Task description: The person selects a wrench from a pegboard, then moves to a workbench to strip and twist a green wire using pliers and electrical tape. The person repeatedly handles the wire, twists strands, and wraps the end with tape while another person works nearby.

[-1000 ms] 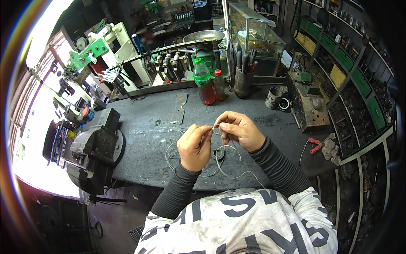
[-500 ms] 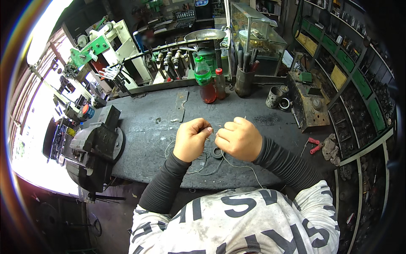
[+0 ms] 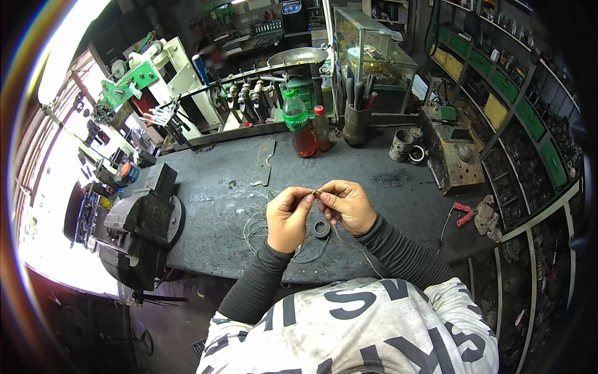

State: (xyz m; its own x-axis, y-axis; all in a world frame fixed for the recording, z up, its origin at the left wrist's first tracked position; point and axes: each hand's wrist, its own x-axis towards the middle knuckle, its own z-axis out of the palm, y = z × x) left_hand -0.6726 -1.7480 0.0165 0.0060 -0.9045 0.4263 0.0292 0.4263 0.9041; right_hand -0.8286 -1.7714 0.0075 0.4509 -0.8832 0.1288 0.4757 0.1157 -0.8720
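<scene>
My left hand (image 3: 288, 219) and my right hand (image 3: 347, 209) meet fingertip to fingertip above the bench. Both are closed in a pinch on a thin grey wire (image 3: 356, 248); the short piece between the fingers is mostly hidden. From below my right hand the wire runs down toward my shirt. More of it lies in loose loops (image 3: 245, 223) on the bench, left of and below my left hand. A black roll of tape (image 3: 321, 230) rests on the bench just below the fingertips, apart from both hands.
A large bench vise (image 3: 140, 212) stands at the left. Toward the back are a flat metal strip (image 3: 263, 163), a green-capped bottle (image 3: 303, 134), a red-capped bottle (image 3: 321, 131) and a tool holder (image 3: 357, 126). Red-handled pliers (image 3: 463, 215) and a rag (image 3: 487, 218) lie right.
My right hand has rolled over from knuckles up, so its thumb and fingers now show at the pinch. My left hand moved slightly right and down, and the tape roll is more exposed.
</scene>
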